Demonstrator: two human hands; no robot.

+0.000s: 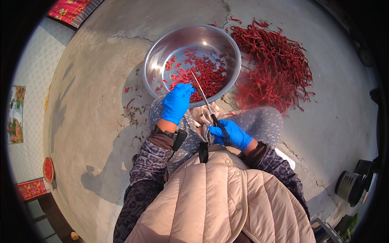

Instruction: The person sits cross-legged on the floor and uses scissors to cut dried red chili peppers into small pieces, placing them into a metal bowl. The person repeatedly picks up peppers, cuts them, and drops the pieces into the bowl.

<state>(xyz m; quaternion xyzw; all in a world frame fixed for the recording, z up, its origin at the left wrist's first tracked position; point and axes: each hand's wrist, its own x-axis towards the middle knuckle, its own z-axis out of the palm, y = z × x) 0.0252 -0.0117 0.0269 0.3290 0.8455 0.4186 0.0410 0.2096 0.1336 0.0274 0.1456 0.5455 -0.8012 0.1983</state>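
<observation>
My left hand (177, 101), in a blue disposable glove, is closed over the near rim of a large stainless steel basin (236, 60); a small dark tip shows at its fingers, but what it pinches is unclear. My right hand (232, 133), gloved alike, holds scissors (206, 101) by their black handles, the long blades pointing up over the basin and looking closed or nearly so. Cut pieces of red chili pepper (209, 73) lie in the bottom of the basin. A big heap of long whole red chilies (270, 60) is on the floor to the right.
Stems and stray chilies (130, 112) lie on the cracked concrete floor left of my knee. A round tray of red chilies (48, 170) is at the far left by the tiled wall. Dark buckets (349, 187) stand at the lower right, near a white sheet (285, 158).
</observation>
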